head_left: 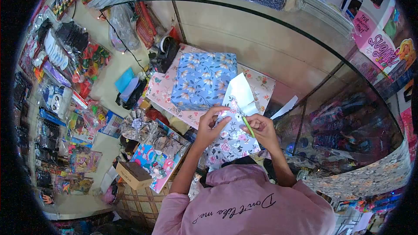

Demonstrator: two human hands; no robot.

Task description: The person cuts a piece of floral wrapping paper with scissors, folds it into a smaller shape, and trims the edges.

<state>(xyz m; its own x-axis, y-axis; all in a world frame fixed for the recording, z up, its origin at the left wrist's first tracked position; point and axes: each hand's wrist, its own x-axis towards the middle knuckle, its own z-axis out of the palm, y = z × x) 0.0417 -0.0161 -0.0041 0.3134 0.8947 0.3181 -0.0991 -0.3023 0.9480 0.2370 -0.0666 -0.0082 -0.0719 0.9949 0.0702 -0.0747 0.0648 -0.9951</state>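
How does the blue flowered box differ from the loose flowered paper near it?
The blue box is a bulky block; the pale paper is a thin sheet. The box has whitish blooms on blue, the paper pink ones on a pale ground. Both are floral.

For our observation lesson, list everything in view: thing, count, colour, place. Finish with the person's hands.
Floral-wrapped box: one, blue, centre
Floral sheet: one, pink, beneath the box
Floral wrapping paper: one piece, pale with pink roses, at the hands
Slim tool: one, green, right hand
Paper strip: one, white, right of the hands
Small carton: one, brown, lower left
Packaged goods: too many to count, mixed colours, left
Pictorial poster: at least one, pink, upper right
Printed shirt: one, pink, bottom
Left hand: one, bare, on the paper
Right hand: one, bare, gripping the tool
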